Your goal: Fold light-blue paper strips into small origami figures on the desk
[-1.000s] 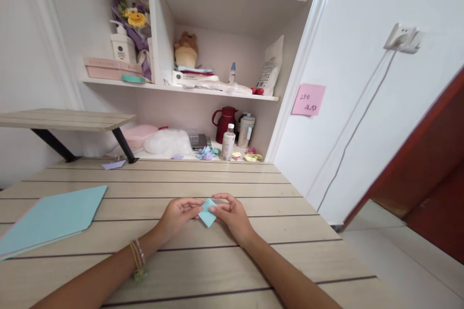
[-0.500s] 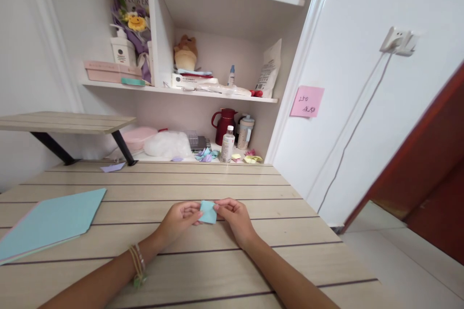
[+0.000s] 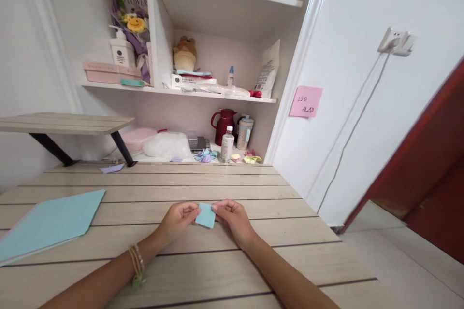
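A small light-blue square of paper point(image 3: 205, 216) is held up between both hands over the desk. My left hand point(image 3: 180, 217) pinches its left edge between thumb and fingers. On the other side, my right hand point(image 3: 232, 216) grips the upper right corner the same way. Both hands are closed on the paper, and some fingertips are hidden behind it. Larger light-blue sheets point(image 3: 61, 219) lie stacked on the desk to the left, with pink and pale green edges showing underneath.
The slatted wooden desk point(image 3: 203, 270) meets a white shelf unit at the back. A plastic bottle point(image 3: 226, 145), folded paper pieces point(image 3: 207, 155), and a dark red jug point(image 3: 223, 125) stand or lie there. At left rises a small desk riser point(image 3: 68, 122); a purple paper piece point(image 3: 111, 168) lies beside its leg.
The paper square has tilted slightly and moved a little down and left, showing more of its lower edge. Both hands keep their pinch, with the right thumb nearer its upper corner.
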The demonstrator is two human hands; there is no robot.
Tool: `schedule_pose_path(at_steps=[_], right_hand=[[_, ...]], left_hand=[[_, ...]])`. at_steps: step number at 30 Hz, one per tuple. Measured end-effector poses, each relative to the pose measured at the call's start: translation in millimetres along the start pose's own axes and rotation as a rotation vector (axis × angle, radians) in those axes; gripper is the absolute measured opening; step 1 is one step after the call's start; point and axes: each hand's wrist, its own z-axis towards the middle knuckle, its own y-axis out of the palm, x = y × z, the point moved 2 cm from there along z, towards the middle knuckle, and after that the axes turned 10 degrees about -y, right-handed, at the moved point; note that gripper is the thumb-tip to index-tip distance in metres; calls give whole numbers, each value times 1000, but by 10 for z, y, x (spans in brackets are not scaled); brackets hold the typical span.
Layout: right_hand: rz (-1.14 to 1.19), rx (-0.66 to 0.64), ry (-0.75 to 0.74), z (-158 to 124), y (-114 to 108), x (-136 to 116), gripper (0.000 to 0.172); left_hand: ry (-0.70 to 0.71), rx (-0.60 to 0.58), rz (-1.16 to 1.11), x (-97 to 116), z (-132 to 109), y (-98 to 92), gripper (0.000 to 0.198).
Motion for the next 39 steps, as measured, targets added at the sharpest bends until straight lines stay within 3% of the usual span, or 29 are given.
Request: schedule_pose_path(at_steps=[6, 12, 16, 20, 31, 39], right_hand=[[-22, 2, -4, 10, -21, 8, 28], [-127, 21, -36, 13, -46, 31, 24], [-189, 5, -66, 17, -48, 43, 23], [-240, -1, -83, 29, -56, 66, 25], [-313, 5, -145, 31, -51, 63, 29], [-317, 27, -101, 27, -28, 62, 28]], left_hand=[[-41, 4, -13, -48, 29, -11, 30], [-34, -30, 0, -19, -12, 7, 52], [-30, -87, 32, 16, -34, 31, 36], [-4, -71, 48, -17, -16, 23, 22], [-21, -57, 90, -57, 8, -1, 28], [-33, -68, 71, -61, 17, 4, 26]])
